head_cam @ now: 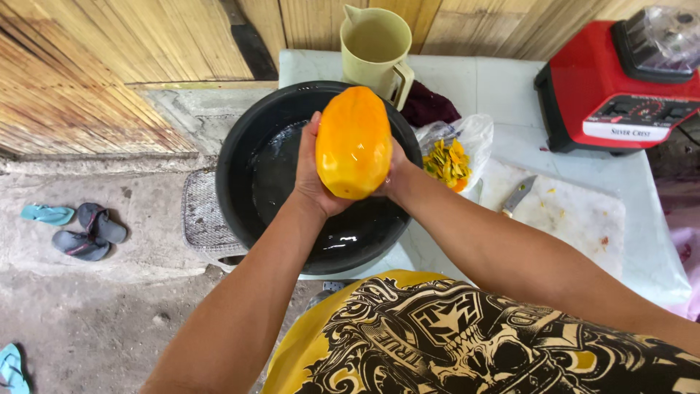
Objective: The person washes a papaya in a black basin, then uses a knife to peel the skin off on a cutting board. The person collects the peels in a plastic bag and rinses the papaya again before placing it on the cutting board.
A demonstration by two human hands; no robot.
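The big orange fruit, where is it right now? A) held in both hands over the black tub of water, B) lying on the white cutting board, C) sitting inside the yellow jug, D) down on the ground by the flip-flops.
A: the left hand and the right hand grip the peeled orange fruit from either side, above the black tub that holds water.

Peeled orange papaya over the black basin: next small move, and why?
Probably lower the peeled orange papaya toward the water in the round black plastic basin and turn it. Both hands, left and right, cup it upright directly above the basin, its skin already off, while the knife lies unused on the white cutting board.
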